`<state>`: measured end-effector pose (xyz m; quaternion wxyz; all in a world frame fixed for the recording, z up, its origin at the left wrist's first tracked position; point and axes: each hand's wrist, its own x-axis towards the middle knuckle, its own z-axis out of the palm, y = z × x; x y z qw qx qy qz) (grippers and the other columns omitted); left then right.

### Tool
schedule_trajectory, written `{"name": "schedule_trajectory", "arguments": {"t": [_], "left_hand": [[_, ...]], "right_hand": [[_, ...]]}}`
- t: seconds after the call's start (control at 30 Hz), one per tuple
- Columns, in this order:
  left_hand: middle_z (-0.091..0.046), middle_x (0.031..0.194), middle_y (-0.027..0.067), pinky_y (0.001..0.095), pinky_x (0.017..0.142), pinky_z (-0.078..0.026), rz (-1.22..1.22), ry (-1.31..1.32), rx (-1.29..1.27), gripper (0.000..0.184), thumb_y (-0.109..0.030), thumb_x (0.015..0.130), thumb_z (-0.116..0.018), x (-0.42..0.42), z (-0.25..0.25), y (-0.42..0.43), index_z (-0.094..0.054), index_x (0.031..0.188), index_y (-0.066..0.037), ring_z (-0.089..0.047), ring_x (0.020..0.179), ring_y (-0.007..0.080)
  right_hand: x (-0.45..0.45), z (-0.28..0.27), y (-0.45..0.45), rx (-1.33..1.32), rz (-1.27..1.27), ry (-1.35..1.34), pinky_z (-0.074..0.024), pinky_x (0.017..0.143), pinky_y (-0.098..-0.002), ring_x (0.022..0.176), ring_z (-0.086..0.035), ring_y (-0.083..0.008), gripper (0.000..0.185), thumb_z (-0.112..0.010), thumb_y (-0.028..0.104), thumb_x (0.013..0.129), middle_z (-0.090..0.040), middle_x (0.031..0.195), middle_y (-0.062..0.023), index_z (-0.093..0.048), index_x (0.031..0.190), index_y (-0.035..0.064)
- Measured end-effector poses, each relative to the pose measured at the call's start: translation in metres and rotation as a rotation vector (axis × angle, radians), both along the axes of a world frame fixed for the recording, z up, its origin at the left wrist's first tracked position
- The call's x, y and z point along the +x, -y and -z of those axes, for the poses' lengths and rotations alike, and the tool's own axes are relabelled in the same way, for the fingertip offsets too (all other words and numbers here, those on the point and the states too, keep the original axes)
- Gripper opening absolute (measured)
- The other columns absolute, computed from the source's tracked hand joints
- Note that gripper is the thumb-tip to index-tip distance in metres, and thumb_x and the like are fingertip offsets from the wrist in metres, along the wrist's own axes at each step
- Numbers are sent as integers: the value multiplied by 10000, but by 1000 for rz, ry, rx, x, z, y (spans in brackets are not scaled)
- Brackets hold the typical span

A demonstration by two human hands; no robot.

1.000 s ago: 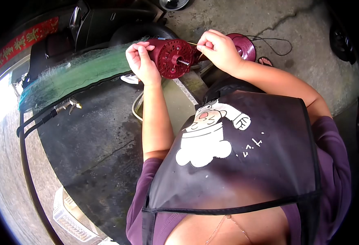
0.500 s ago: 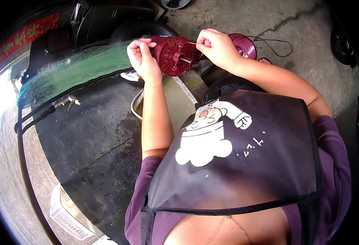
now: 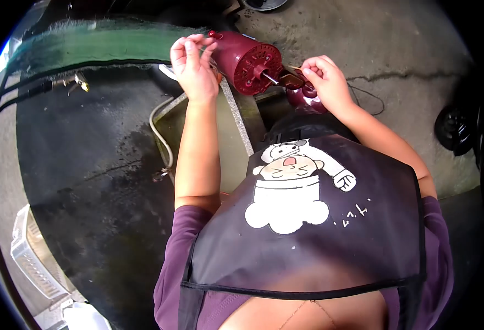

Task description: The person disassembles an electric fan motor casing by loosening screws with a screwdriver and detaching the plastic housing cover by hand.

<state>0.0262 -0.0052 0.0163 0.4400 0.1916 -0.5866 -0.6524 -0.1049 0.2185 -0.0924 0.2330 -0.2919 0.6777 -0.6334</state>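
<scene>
A dark red cylindrical machine (image 3: 236,52) stands ahead, its round end dotted with small holes and a metal shaft sticking out of the middle. My left hand (image 3: 194,69) is raised at the machine's left side, thumb and fingers bent but apart, with nothing visible in them. A sheet of fine green netting (image 3: 104,44) stretches leftward from behind this hand. To the right of the machine, my right hand (image 3: 330,82) is closed, with a thin yellowish stick (image 3: 296,67) poking out from its fingertips. Below the right fingers sits a shiny dark red round part (image 3: 302,99).
A hose with a brass valve (image 3: 77,82) runs along the left. Beneath the machine is a concrete basin edge (image 3: 236,118), with a pale curved pipe (image 3: 155,118) beside it. A white plastic basket (image 3: 36,253) stands lower left. A black round object (image 3: 454,129) lies at right.
My right hand has moved right, away from the machine's holed face, with the stick. My left fingers have spread apart. The view has shifted, so the machine appears further right.
</scene>
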Motion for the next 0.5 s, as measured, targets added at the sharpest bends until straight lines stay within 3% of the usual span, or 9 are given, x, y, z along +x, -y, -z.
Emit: {"name": "schedule_trajectory", "arguments": {"t": [0.1,0.27,0.4,0.5], "left_hand": [[-605,1042,65,363,830,-528,-229,71,-102,92,-135,1024,-528,37,5,-10,-514,1093,-76,-601,912,175],[-596,864,42,262,672,-470,-240,288,21,73,-115,1011,-543,111,61,-76,-531,1039,-49,-568,738,115],[-604,865,23,255,690,-495,-207,364,304,66,-108,993,-571,128,105,-150,-559,1016,-47,-586,753,104],[-606,890,-18,237,725,-484,-209,413,374,95,-124,965,-636,124,106,-191,-600,1017,-53,-572,803,74]], "right_hand": [[-7,11,-21,152,-143,-81,-474,703,-292,761,-576,-153,54,-670,50,870,-579,875,-56,-653,921,45],[-14,39,-39,275,-474,20,-483,660,-273,723,-567,-92,71,-650,24,887,-622,792,-14,-591,923,36],[-7,20,-21,326,-867,90,-493,659,-264,710,-573,-85,83,-658,61,872,-618,794,-8,-608,937,46],[21,2,-8,256,-1081,166,-486,655,-237,724,-564,-56,78,-653,49,880,-594,792,20,-604,941,46]]}}
